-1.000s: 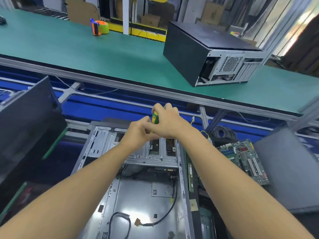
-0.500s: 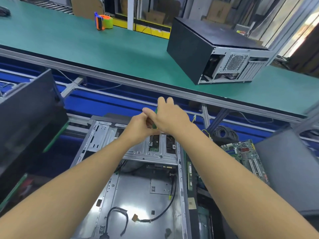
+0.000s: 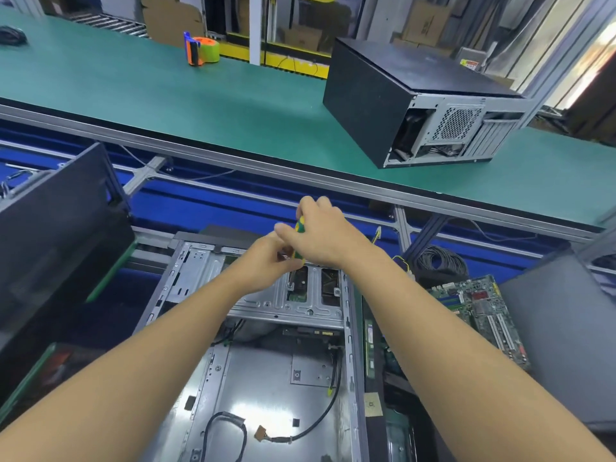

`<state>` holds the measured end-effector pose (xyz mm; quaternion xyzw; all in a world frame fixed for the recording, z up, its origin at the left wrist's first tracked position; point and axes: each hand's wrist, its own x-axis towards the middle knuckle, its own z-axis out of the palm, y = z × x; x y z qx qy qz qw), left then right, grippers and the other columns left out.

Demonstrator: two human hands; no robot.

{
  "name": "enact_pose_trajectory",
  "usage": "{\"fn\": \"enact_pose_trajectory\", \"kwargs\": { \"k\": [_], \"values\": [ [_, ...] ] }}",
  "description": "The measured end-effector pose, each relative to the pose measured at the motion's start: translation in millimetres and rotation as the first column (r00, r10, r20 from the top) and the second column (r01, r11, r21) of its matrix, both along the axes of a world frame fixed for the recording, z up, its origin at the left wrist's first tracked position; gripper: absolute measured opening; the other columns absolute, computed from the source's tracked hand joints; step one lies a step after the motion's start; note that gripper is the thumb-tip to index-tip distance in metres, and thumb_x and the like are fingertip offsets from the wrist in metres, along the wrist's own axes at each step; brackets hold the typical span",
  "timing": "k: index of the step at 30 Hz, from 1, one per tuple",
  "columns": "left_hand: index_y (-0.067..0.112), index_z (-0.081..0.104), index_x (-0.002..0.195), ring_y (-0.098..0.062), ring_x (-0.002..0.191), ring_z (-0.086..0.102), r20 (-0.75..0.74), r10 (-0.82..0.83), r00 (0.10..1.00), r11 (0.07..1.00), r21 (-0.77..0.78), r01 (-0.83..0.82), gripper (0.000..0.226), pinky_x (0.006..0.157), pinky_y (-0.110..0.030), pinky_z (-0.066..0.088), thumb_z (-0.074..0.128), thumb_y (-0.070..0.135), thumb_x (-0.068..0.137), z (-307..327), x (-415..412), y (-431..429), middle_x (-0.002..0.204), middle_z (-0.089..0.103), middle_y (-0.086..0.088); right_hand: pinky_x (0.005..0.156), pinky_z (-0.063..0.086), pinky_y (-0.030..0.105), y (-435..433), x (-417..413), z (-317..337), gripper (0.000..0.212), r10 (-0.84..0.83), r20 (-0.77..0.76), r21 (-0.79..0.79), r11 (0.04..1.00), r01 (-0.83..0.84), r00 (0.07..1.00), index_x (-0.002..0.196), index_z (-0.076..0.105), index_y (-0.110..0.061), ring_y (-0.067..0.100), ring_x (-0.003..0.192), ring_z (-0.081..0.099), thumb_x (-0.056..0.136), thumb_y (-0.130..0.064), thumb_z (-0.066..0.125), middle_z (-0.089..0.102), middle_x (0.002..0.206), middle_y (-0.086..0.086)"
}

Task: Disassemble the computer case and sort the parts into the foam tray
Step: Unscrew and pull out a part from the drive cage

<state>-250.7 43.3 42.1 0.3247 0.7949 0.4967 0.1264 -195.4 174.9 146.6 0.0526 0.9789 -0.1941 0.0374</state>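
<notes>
Main risk imo: the screwdriver (image 3: 300, 228) tip slips and a loose screw drops into the open computer case (image 3: 260, 378). The right hand (image 3: 328, 240) grips its handle. The left hand (image 3: 266, 261) curls its fingers at the lower end, can't tell on what. Both are right above the case's far end.

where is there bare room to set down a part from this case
The green bench is bare between the tape dispenser and the closed black case. The open chassis floor is bare between drive cage and loose cable. Crowded: the drive cage, where left hand and right hand hold the screwdriver; right of the chassis, motherboard and cable coil.
</notes>
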Motion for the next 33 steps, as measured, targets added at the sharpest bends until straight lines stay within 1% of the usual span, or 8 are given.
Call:
{"fn": "enact_pose_trajectory", "kwargs": {
  "k": [4,7,12,18,21,26,30,33],
  "values": [
    [0.029,0.060,0.097,0.000,0.083,0.056,-0.102,0.064,0.993,0.995,-0.070,-0.072,0.029,0.070,-0.014,0.043,0.083,0.025,0.079,2.3,3.7,10.8,0.094,0.059,0.009,0.068,0.034,0.038,-2.4,-1.2,2.0,0.037,-0.062,-0.107,0.194,0.978,0.082,0.992,0.105,0.043,-0.012,0.031,0.083,0.048,0.103,-0.049,0.044,0.047,0.098,0.005],
    [0.033,0.056,0.091,0.001,0.081,0.061,0.037,0.076,0.996,0.996,0.042,-0.078,0.033,0.069,-0.014,0.047,0.083,0.019,0.079,2.0,4.9,8.4,0.092,0.065,0.012,0.076,0.036,0.036,-0.6,-2.9,4.4,0.016,0.091,-0.074,0.022,0.996,-0.090,0.993,0.113,0.047,-0.015,0.028,0.102,0.048,0.101,-0.025,0.052,0.047,0.108,0.001],
    [0.029,0.067,0.098,0.000,0.082,0.066,0.183,-0.061,0.981,0.990,0.137,0.036,0.028,0.069,-0.010,0.047,0.069,0.002,0.089,6.2,1.1,-7.7,0.086,0.073,0.008,0.089,0.040,0.034,0.8,-2.3,11.5,0.042,0.199,0.090,-0.225,0.958,-0.175,0.976,0.122,0.048,-0.025,0.019,0.120,0.037,0.091,0.002,0.045,0.043,0.128,-0.002],
    [0.028,0.063,0.082,-0.010,0.066,0.059,-0.040,0.118,0.992,0.991,-0.053,-0.121,0.021,0.057,-0.017,0.046,0.081,0.036,0.077,7.9,0.5,5.7,0.076,0.067,0.001,0.080,0.043,0.043,-4.5,1.0,1.1,0.061,-0.010,-0.062,0.217,0.976,0.023,0.998,0.132,0.040,-0.013,0.032,0.105,0.046,0.098,-0.064,0.038,0.042,0.130,0.010],
    [0.032,0.060,0.085,-0.012,0.075,0.059,-0.020,0.081,0.996,0.994,-0.070,-0.083,0.023,0.063,-0.021,0.049,0.082,0.034,0.078,8.2,0.6,9.8,0.085,0.064,0.000,0.059,0.035,0.038,-4.7,-0.9,-1.3,0.051,-0.024,-0.052,0.252,0.967,0.036,0.998,0.129,0.036,-0.011,0.032,0.080,0.050,0.104,-0.055,0.034,0.049,0.116,0.012],
    [0.028,0.070,0.097,0.006,0.081,0.065,0.105,-0.024,0.994,0.999,0.038,0.020,0.024,0.069,-0.008,0.047,0.075,0.007,0.086,5.9,-1.9,-8.8,0.086,0.072,0.018,0.071,0.037,0.038,2.0,-5.1,5.5,0.015,0.093,0.065,-0.047,0.995,-0.090,0.994,0.112,0.040,-0.020,0.026,0.100,0.043,0.099,-0.021,0.047,0.041,0.112,0.000],
    [0.021,0.066,0.093,-0.010,0.077,0.066,0.101,0.062,0.993,0.998,0.010,-0.064,0.022,0.067,-0.022,0.052,0.083,0.016,0.079,0.3,-0.8,-6.4,0.084,0.071,0.003,0.079,0.039,0.038,-1.6,-5.6,6.0,0.025,0.092,0.098,-0.128,0.989,-0.079,0.991,0.114,0.042,-0.024,0.025,0.115,0.040,0.094,-0.033,0.055,0.040,0.112,-0.003],
    [0.032,0.064,0.086,-0.010,0.075,0.063,-0.001,0.094,0.996,0.994,-0.052,-0.094,0.019,0.066,-0.023,0.049,0.082,0.026,0.080,1.0,1.0,0.6,0.083,0.067,0.003,0.069,0.037,0.039,-6.9,-3.9,-0.3,0.056,-0.040,-0.024,0.159,0.986,0.043,0.999,0.128,0.040,-0.016,0.032,0.102,0.047,0.096,-0.062,0.043,0.044,0.120,0.007]
  ]
}}
